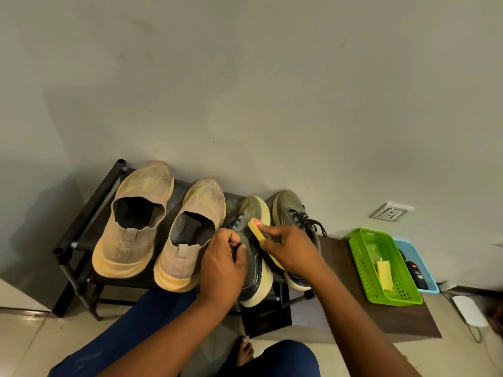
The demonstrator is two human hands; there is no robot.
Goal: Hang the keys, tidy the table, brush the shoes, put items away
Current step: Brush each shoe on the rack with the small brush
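Knees in blue trousers (152, 330) and a bare foot (245, 349) sit nearest us, just in front of the shoe rack (81, 240), which is our landmark. On the rack are 4 shoes: 2 tan slip-ons (133, 219) on its left half, 2 grey-green lace-ups on its right half. We hold 1 lace-up, the tilted shoe (255, 270), tipped on its side w/ the pale sole edge facing right. Our left hand (223, 265) is curled round its collar, thumb & fingers pinching the upper. Our right hand (288, 251) grips the yellow brush (258, 232), red label end pointing toward the wall, pressed on the shoe's side near the laces. The other lace-up (296, 227) stands upright just right of it, partly behind our right wrist.

Step in hand, as we judge it: brushing the shoes; this is the 3rd shoe along the rack. Whether the tan pair is done we can't tell. Next move prob. needs a firm left-hand hold so the shoe doesn't twist, w/ short strokes along the side.

Right of the rack, on a brown mat (381, 319), stands a green basket (359, 268) holding yellow slips, w/ a blue basket (416, 257) touching its far side, a dark item inside it.
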